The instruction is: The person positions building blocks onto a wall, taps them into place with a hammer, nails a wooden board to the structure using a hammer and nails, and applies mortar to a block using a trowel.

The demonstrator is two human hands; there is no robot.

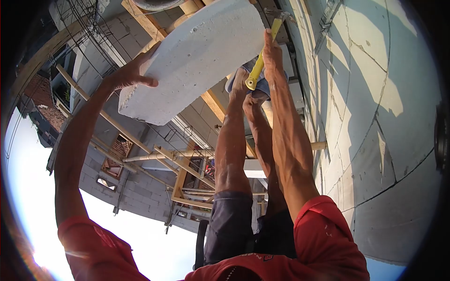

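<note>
A large white aerated concrete block point(197, 58) slants across the upper middle of the head view. Its surface is pitted and its edges are rough. My left hand point(133, 74) grips the left end, thumb on the near face and fingers along the upper edge. At the right end is my right hand point(272, 55), closed around the yellow handle of a hammer point(255, 75), with its thumb beside the block's edge. The metal head is small and partly unclear at the top. Most of my right fingers are hidden.
My legs stand among wooden beams point(215, 107) and bamboo poles point(117, 122), high above lower structures. A pale block wall point(365, 136) rises close on the right. Thin steel bars point(89, 28) stick out at upper left. A round container point(157, 3) sits at the top edge.
</note>
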